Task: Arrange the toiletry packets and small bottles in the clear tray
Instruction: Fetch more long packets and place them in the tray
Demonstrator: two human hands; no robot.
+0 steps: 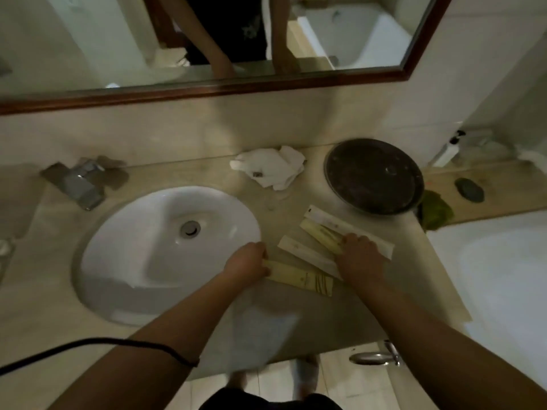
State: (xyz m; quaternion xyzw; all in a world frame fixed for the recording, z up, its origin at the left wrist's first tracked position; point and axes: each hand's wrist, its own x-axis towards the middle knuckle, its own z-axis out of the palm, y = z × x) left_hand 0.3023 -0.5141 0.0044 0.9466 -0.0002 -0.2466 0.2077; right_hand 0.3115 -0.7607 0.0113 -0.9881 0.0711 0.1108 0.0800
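- Head view, centre of the frame: the left hand pinches the near end of a yellow packet with its fingers narrowed on it, just right of the white sink basin. The packet lies flat on the beige surface, which suggests it is being lined up or about to be lifted.
- Right of centre: the right hand rests palm down on the fan of packets, fingers fairly flat and close together. It presses on a second yellow packet and touches a white packet beside it; whether it grips either one, I cannot tell. The press probably keeps them from sliding.
- A longer white packet lies just beyond, running out from under the hand toward the right edge of the surface.
- All four packets sit loose on the surface, not in a tray. No clear tray can be made out, and no small bottles near the hands.
- Upper right: a dark round tray stands well apart from the packets, with a crumpled white cloth to its left and the faucet at the left.
- Far upper right: a white pump bottle stands on a ledge.
- The task looks early, in the gathering stage.
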